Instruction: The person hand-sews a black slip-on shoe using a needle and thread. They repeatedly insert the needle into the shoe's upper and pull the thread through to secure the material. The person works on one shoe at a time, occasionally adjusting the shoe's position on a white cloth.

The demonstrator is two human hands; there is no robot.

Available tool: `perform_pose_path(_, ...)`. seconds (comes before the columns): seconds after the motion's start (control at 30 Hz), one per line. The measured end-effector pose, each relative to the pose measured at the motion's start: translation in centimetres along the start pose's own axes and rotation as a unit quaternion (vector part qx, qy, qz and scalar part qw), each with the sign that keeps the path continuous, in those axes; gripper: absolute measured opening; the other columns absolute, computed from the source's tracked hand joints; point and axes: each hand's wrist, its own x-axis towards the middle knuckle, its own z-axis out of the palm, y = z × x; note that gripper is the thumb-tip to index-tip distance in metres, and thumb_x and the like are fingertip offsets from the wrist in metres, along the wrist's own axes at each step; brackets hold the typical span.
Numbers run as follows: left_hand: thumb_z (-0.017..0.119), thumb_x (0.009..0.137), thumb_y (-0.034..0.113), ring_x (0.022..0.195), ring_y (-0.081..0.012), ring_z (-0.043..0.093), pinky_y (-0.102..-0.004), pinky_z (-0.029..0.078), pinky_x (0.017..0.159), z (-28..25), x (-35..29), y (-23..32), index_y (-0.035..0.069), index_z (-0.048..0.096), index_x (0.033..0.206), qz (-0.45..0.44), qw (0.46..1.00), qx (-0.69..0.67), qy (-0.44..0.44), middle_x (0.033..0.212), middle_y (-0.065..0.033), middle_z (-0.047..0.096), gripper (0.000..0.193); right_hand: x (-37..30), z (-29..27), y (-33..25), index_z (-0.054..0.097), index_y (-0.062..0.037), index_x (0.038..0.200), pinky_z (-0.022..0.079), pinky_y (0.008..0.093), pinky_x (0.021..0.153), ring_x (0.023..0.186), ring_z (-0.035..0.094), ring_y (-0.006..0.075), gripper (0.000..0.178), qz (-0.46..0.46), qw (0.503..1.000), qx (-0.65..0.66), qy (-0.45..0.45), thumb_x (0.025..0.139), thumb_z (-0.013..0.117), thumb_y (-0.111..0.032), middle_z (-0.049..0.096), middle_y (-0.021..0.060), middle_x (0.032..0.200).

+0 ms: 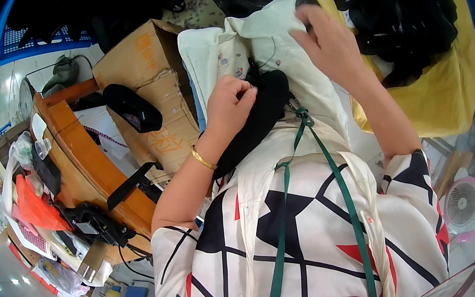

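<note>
A black cloth piece [265, 111] lies across my lap, over a pale cloth [294, 73]. My left hand [231, 105], with a gold bracelet at the wrist, is closed in a pinch at the black cloth's upper edge. Raised at the right is my right hand [331, 44], its thumb and curled fingers apart beside the pale cloth's corner; nothing shows between them. A thin dark thread [272, 52] curves over the pale cloth between the hands. Below it, a small metal piece [294, 104] sits by the knot of a green cord [303, 118] hanging from my neck.
A cardboard box [146, 58] stands at the left, with a black cloth piece [133, 108] on its flap. Nearer is a wooden piece of furniture [83, 152]. A yellow sack [427, 113] holding black pieces [400, 10] is at the right, and a fan [464, 203] stands lower right.
</note>
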Motion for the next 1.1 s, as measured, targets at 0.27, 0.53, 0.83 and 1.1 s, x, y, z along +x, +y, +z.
perform_pose_path(0.27,0.071,0.087,0.017,0.073,-0.0148,0.054,-0.0288,0.044,0.067,0.7,-0.2,-1.9,-0.002,0.067,0.086,-0.104,0.979,-0.175,-0.003,0.082,-0.0062,0.057,0.019,-8.8,2.5,-0.6,0.060,-0.0074,0.095,0.050,0.0474,0.068,0.077,0.065,0.0394,0.024,0.054,0.911,-0.135,-0.386,0.090,0.061,-0.031,0.067,0.0167,0.082)
perform_pose_path(0.53,0.069,0.091,0.011,0.076,-0.0050,0.054,-0.0212,0.045,0.071,0.7,-0.5,-1.9,0.000,0.069,0.093,-0.189,0.938,-0.291,-0.025,0.083,0.0024,0.064,0.011,-7.1,-0.8,0.5,0.056,-0.0054,0.098,0.049,0.0467,0.069,0.079,0.063,0.0400,0.014,0.105,0.964,-0.012,-0.244,0.091,0.059,-0.017,0.065,0.0178,0.087)
perform_pose_path(0.83,0.070,0.091,0.010,0.076,-0.0040,0.054,-0.0196,0.045,0.070,0.3,-0.5,-0.9,0.002,0.068,0.093,-0.237,0.903,-0.357,-0.023,0.084,0.0024,0.064,0.009,-3.3,0.2,-3.9,0.064,-0.0067,0.089,0.051,0.0424,0.063,0.076,0.065,0.0320,0.028,-0.072,0.945,-0.044,-0.317,0.086,0.066,-0.035,0.064,0.0103,0.084)
perform_pose_path(1.1,0.070,0.091,0.009,0.076,-0.0045,0.055,-0.0196,0.045,0.070,0.4,-0.5,-0.6,0.001,0.068,0.094,-0.248,0.898,-0.363,-0.015,0.085,0.0019,0.064,0.009,-2.9,2.1,-3.5,0.065,-0.0056,0.081,0.050,0.0410,0.063,0.074,0.064,0.0313,0.025,-0.080,0.941,-0.070,-0.321,0.084,0.067,-0.030,0.062,0.0106,0.079)
